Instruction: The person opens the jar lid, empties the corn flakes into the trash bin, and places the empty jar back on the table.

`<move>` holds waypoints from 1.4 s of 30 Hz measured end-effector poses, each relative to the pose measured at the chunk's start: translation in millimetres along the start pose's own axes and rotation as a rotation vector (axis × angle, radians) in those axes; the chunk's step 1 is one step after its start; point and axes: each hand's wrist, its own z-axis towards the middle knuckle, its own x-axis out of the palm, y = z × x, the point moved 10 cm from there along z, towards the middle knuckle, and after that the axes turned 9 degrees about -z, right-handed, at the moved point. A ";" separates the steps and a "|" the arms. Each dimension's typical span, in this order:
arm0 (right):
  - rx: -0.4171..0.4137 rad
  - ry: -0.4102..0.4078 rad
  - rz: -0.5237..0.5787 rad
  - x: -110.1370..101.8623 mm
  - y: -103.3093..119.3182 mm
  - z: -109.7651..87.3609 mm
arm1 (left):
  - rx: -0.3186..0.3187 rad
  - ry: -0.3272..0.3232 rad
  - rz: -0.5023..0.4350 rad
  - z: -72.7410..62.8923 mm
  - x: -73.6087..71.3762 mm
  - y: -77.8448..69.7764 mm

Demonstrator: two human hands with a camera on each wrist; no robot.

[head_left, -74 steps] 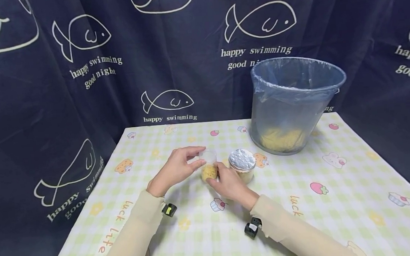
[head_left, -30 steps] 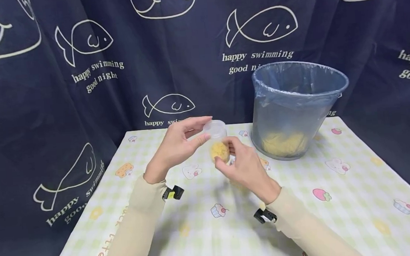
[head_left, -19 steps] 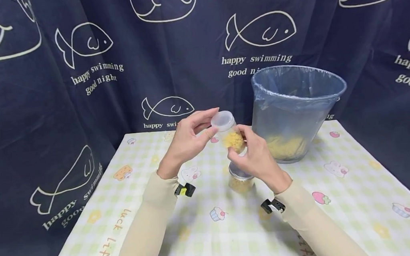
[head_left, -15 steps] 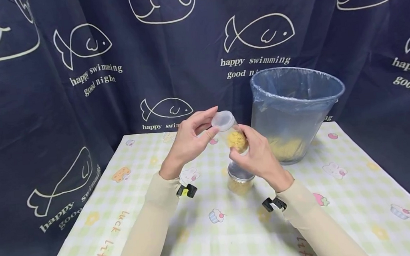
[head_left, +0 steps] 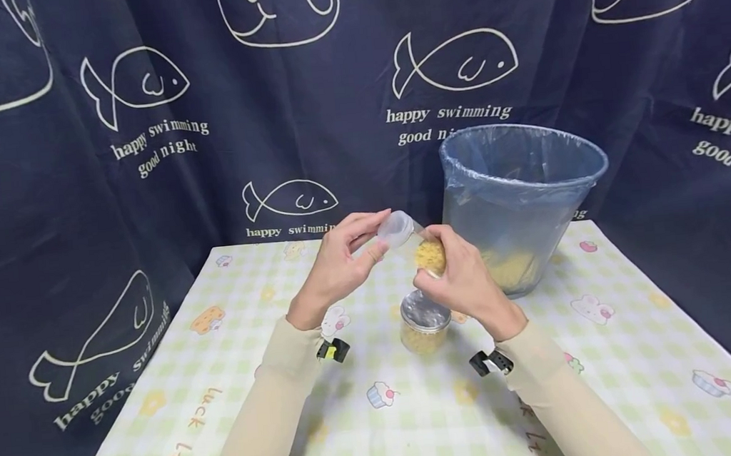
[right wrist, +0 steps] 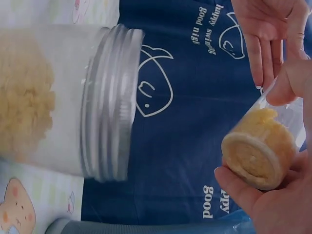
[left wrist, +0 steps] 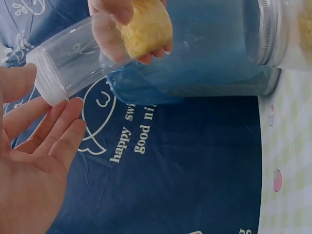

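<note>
A small clear plastic jar [head_left: 431,257] with crumbly yellow pieces in its base is held tilted above the table. My right hand [head_left: 464,272] grips its lower body, thumb on the near side. With thumb and fingertips, my left hand [head_left: 341,260] pinches the translucent white lid [head_left: 395,230], which sits on the jar's upper left end. In the left wrist view the lid [left wrist: 45,80] is still on the jar. The right wrist view shows the round jar base [right wrist: 253,161]. Below the hands stands a wider jar [head_left: 425,332] with a silver top and pale yellow contents.
A large translucent bin [head_left: 512,209], lined with a blue bag, stands at the back right with yellow material at its bottom. A checked cloth [head_left: 408,439] covers the table. A dark blue printed curtain [head_left: 305,118] hangs behind.
Both hands have raised the small jar off the table and moved it right. It has tipped further, with its lid end toward the left. The wider jar now shows beneath the hands.
</note>
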 end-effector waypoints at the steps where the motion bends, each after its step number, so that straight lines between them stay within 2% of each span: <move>1: -0.011 -0.003 0.000 -0.3 0.3 0.5 | 0.001 0.003 0.011 -0.2 0.2 0.5; 7: -0.037 0.017 -0.035 1.4 -1.9 -0.3 | 0.027 0.044 0.096 -3.7 3.0 0.7; 10: -0.027 0.054 -0.050 5.1 -5.2 -4.3 | 0.040 0.059 0.208 -7.2 3.8 -0.7; 14: -0.032 0.093 -0.049 8.6 -5.3 -6.6 | 0.047 0.047 0.329 -9.6 3.3 -3.6; 20: -0.082 0.081 -0.063 5.4 2.1 -5.0 | 0.059 0.022 0.361 -6.4 6.2 -4.6; 28: -0.103 0.094 -0.023 6.6 10.2 -3.5 | 0.130 -0.053 0.436 -5.1 5.2 -3.3; 33: -0.141 0.073 -0.020 6.6 17.8 -4.5 | 0.172 -0.104 0.479 -5.9 3.5 -2.5; 42: -0.196 0.045 -0.026 3.6 25.8 -5.3 | 0.203 -0.128 0.527 -8.3 3.8 -2.7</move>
